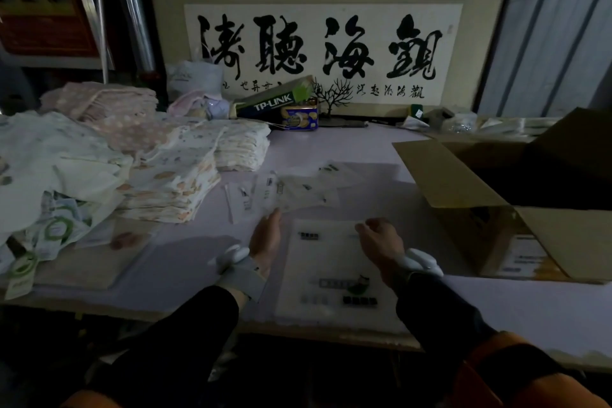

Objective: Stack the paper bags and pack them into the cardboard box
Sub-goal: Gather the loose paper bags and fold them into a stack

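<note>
White paper bags (334, 262) bearing black and green print are noted. The cardboard box (470, 175) is plain brown. Folded cloths (172, 182) are cream with peach motifs; another pile (116, 109) is pink, white-dotted. Black sleeves (185, 334) are observed.
</note>
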A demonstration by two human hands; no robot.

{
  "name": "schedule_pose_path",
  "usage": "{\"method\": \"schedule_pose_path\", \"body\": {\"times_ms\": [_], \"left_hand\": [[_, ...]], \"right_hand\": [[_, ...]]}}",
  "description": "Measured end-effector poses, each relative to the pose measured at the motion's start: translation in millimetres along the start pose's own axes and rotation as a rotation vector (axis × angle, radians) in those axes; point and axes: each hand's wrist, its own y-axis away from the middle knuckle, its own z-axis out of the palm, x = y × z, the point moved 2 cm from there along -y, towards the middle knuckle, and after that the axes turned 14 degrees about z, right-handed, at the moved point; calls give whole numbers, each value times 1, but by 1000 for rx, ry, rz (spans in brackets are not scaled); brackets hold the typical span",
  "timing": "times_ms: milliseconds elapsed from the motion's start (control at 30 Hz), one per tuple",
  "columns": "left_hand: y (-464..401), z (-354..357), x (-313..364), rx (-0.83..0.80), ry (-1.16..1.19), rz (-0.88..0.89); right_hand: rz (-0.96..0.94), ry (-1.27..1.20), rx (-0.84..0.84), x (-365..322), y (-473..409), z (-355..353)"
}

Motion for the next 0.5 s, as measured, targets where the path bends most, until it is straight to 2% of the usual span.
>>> {"method": "schedule_pose_path", "body": {"times_ms": [233,400,500], "left_hand": [[-28,3,3,-7,-27,1],[-57,6,5,-26,-177,18],[-74,4,4,-60,-320,85]], "right_hand": [[-23,-22,1,-23,-19,20],[-91,14,3,-45,-48,33],[-89,37,10,-51,-65,38]]}}
